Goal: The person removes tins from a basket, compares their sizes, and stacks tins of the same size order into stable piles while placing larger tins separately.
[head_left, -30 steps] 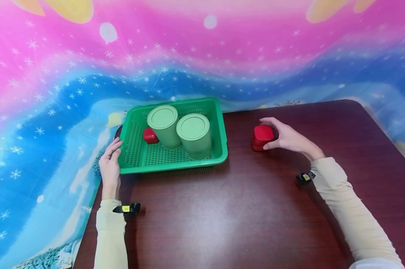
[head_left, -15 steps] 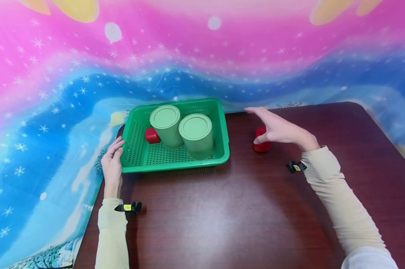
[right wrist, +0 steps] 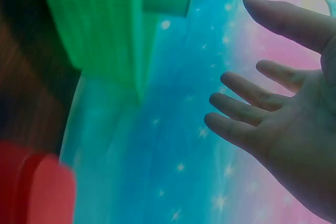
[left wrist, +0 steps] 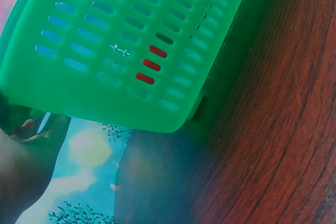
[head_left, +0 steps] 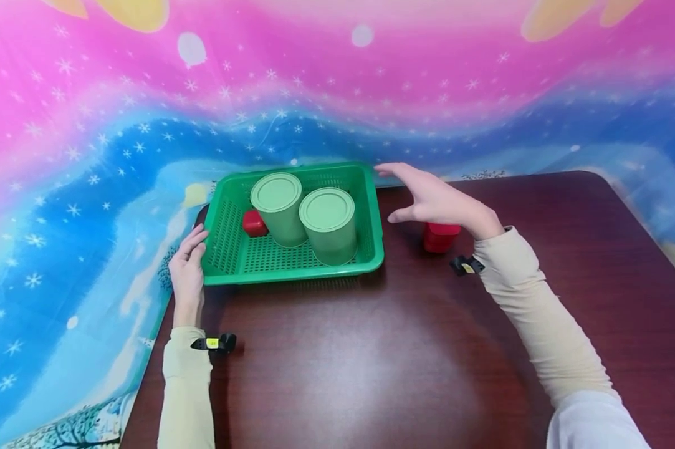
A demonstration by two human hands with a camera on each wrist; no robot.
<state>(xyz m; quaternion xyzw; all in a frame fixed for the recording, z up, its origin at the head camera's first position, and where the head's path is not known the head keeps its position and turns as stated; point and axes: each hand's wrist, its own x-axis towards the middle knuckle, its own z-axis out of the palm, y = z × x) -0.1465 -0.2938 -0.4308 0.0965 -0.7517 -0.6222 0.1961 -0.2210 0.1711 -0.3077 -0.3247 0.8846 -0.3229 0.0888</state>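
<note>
A green perforated basket stands on the table, holding two pale green cylindrical cans with round lids and a small red block-like container. My left hand rests its loosely bent fingers against the basket's left rim; the left wrist view shows part of this hand beneath the rim. With fingers spread and thumb apart, my right hand hovers just right of the basket and holds nothing. Below its wrist, a red rounded-square container stands on the table, its upper part hidden by the hand.
The dark reddish-brown wooden table extends in front of the basket and to the right. A pink and blue snowflake-patterned cloth hangs behind the table and along its left side.
My right hand has come off the red container and moved left toward the basket, its fingers spreading. The red container stays on the table; my left hand remains at the rim.
</note>
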